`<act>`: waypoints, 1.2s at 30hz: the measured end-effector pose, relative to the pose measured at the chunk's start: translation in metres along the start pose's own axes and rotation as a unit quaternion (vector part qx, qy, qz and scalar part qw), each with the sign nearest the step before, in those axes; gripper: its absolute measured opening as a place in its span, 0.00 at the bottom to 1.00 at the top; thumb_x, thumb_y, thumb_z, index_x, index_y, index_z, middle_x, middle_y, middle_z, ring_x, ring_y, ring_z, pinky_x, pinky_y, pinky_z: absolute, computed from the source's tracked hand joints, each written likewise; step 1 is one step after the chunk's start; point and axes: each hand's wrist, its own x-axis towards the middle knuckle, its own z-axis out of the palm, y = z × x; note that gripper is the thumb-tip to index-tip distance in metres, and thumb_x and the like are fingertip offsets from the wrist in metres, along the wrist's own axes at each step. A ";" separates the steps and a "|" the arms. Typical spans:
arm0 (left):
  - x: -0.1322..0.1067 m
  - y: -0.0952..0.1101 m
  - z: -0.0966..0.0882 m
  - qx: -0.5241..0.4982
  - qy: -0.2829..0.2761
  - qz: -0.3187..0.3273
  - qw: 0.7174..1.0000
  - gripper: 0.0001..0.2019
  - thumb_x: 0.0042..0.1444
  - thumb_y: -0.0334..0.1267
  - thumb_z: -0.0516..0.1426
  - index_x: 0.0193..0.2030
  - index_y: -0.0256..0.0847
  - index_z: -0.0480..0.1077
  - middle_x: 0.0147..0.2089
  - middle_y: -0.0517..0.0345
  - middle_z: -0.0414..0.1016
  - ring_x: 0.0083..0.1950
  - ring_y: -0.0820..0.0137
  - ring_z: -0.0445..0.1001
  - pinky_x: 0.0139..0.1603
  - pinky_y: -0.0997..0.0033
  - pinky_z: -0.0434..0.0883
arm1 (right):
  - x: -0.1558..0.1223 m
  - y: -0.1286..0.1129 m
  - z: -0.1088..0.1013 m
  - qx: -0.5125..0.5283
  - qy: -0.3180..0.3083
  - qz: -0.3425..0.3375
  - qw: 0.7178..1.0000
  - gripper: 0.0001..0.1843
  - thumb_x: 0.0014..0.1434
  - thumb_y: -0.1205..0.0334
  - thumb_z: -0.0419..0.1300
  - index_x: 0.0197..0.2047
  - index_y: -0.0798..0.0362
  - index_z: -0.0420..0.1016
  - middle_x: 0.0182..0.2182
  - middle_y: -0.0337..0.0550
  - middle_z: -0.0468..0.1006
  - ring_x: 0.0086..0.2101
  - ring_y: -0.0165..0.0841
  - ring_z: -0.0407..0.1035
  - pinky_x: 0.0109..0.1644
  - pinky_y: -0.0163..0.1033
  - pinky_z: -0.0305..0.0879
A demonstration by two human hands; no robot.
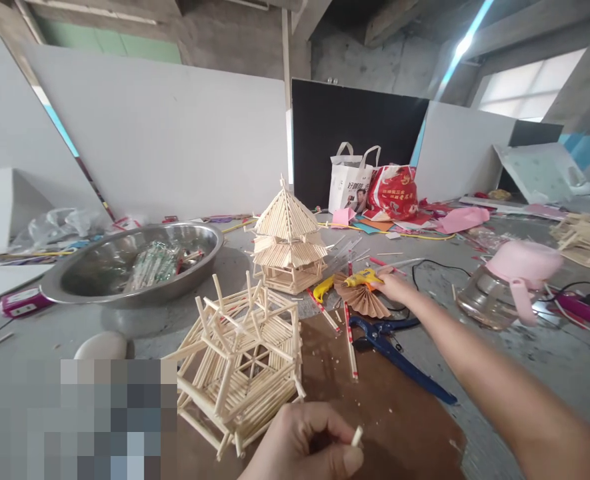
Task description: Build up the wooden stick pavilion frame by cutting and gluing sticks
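Note:
My left hand (307, 443) is low in the middle, fingers pinched on a short wooden stick piece (357, 436). Just left of it stands a hexagonal frame of wooden sticks (239, 363). My right hand (393, 287) reaches far forward, its fingers closed on the handle end of a yellow glue gun (362, 278) that lies over a folded brown paper fan (362, 300). Behind the frame stands a finished stick pagoda (289, 240). Blue-handled pliers (399, 350) lie under my right forearm.
A large steel basin (125, 267) with wrapped sticks sits at the left. A glass pot with a pink lid (512, 283) stands at the right. Bags (375, 190), paper scraps and loose chopsticks litter the floor. White and black boards lean behind.

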 end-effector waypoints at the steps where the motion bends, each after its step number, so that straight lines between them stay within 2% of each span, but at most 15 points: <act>1: 0.002 -0.001 -0.001 0.004 0.015 0.010 1.000 0.10 0.44 0.43 0.58 0.24 0.36 0.69 0.20 0.64 0.61 0.21 0.79 0.56 0.21 0.79 0.53 | 0.001 0.001 0.001 0.004 0.000 -0.002 1.000 0.11 0.51 0.57 0.55 0.31 0.57 0.74 0.33 0.53 0.77 0.37 0.42 0.70 0.39 0.40 0.60; 6: 0.011 -0.006 -0.001 0.062 0.089 0.067 0.992 0.12 0.45 0.42 0.57 0.20 0.36 0.67 0.24 0.60 0.63 0.27 0.75 0.61 0.28 0.76 0.58 | -0.009 0.001 -0.010 0.050 0.058 -0.001 0.997 0.17 0.53 0.54 0.51 0.39 0.58 0.71 0.37 0.57 0.75 0.39 0.44 0.68 0.38 0.42 0.60; 11: 0.016 -0.013 0.000 0.058 0.120 0.013 0.991 0.09 0.47 0.39 0.55 0.22 0.37 0.65 0.20 0.63 0.60 0.24 0.76 0.58 0.25 0.77 0.57 | -0.042 -0.006 -0.025 0.167 0.071 -0.037 0.983 0.24 0.56 0.46 0.44 0.44 0.56 0.66 0.36 0.48 0.75 0.31 0.34 0.70 0.30 0.35 0.64; 13: 0.018 -0.017 0.000 0.097 0.139 0.027 0.985 0.08 0.48 0.38 0.54 0.23 0.37 0.65 0.22 0.62 0.63 0.26 0.75 0.60 0.27 0.76 0.59 | -0.054 -0.012 -0.028 0.291 0.051 -0.044 0.954 0.23 0.52 0.45 0.49 0.42 0.55 0.66 0.34 0.46 0.75 0.28 0.32 0.69 0.27 0.34 0.65; 16: 0.019 -0.022 0.001 0.169 0.149 0.080 0.971 0.06 0.50 0.35 0.53 0.24 0.38 0.66 0.28 0.59 0.67 0.30 0.73 0.65 0.31 0.75 0.62 | -0.067 -0.021 -0.032 0.434 0.000 -0.040 0.900 0.17 0.45 0.50 0.58 0.32 0.56 0.68 0.24 0.42 0.75 0.23 0.30 0.68 0.27 0.34 0.64; 20: 0.019 -0.024 0.003 0.243 0.124 0.119 0.955 0.06 0.52 0.32 0.52 0.26 0.39 0.68 0.30 0.57 0.69 0.33 0.72 0.67 0.34 0.75 0.63 | -0.078 -0.028 -0.036 0.431 -0.061 -0.089 0.896 0.11 0.47 0.56 0.58 0.22 0.55 0.69 0.16 0.39 0.72 0.22 0.29 0.66 0.27 0.32 0.62; 22: 0.021 -0.024 -0.001 0.261 0.125 0.139 0.947 0.07 0.52 0.32 0.52 0.26 0.39 0.68 0.30 0.57 0.69 0.33 0.72 0.68 0.35 0.75 0.64 | -0.083 -0.030 -0.038 0.441 -0.092 -0.108 0.886 0.09 0.48 0.58 0.58 0.23 0.54 0.69 0.14 0.37 0.70 0.20 0.28 0.65 0.27 0.33 0.62; 24: 0.025 -0.025 -0.008 0.271 0.148 0.157 0.938 0.07 0.53 0.33 0.52 0.26 0.39 0.69 0.29 0.56 0.69 0.33 0.72 0.68 0.35 0.74 0.64 | -0.090 -0.031 -0.039 0.458 -0.116 -0.120 0.873 0.07 0.47 0.58 0.59 0.25 0.54 0.70 0.13 0.35 0.68 0.18 0.28 0.64 0.27 0.35 0.64; 28: 0.034 -0.027 -0.025 0.261 0.238 0.164 0.921 0.08 0.53 0.36 0.52 0.27 0.39 0.69 0.27 0.57 0.69 0.30 0.72 0.68 0.32 0.73 0.64 | -0.103 -0.035 -0.039 0.468 -0.155 -0.158 0.856 0.08 0.45 0.60 0.61 0.32 0.52 0.73 0.26 0.40 0.75 0.19 0.27 0.64 0.22 0.33 0.64; 30: 0.035 -0.027 -0.030 0.244 0.260 0.165 0.920 0.07 0.53 0.37 0.52 0.27 0.39 0.69 0.27 0.58 0.69 0.30 0.72 0.68 0.31 0.74 0.65 | -0.108 -0.037 -0.039 0.454 -0.175 -0.166 0.858 0.10 0.45 0.60 0.61 0.33 0.52 0.74 0.30 0.42 0.76 0.20 0.26 0.64 0.19 0.31 0.63; 33: 0.033 -0.026 -0.031 0.230 0.271 0.162 0.921 0.07 0.52 0.37 0.53 0.27 0.39 0.68 0.27 0.59 0.70 0.29 0.73 0.68 0.31 0.75 0.65 | -0.113 -0.036 -0.036 0.423 -0.211 -0.183 0.862 0.11 0.47 0.57 0.61 0.34 0.53 0.75 0.30 0.44 0.77 0.20 0.26 0.64 0.19 0.30 0.63; 36: 0.030 -0.023 -0.029 0.210 0.283 0.157 0.922 0.05 0.51 0.37 0.54 0.29 0.39 0.68 0.26 0.61 0.70 0.27 0.75 0.68 0.29 0.77 0.65 | -0.116 -0.035 -0.032 0.417 -0.229 -0.215 0.853 0.14 0.49 0.54 0.59 0.35 0.54 0.75 0.29 0.45 0.76 0.18 0.26 0.63 0.19 0.31 0.62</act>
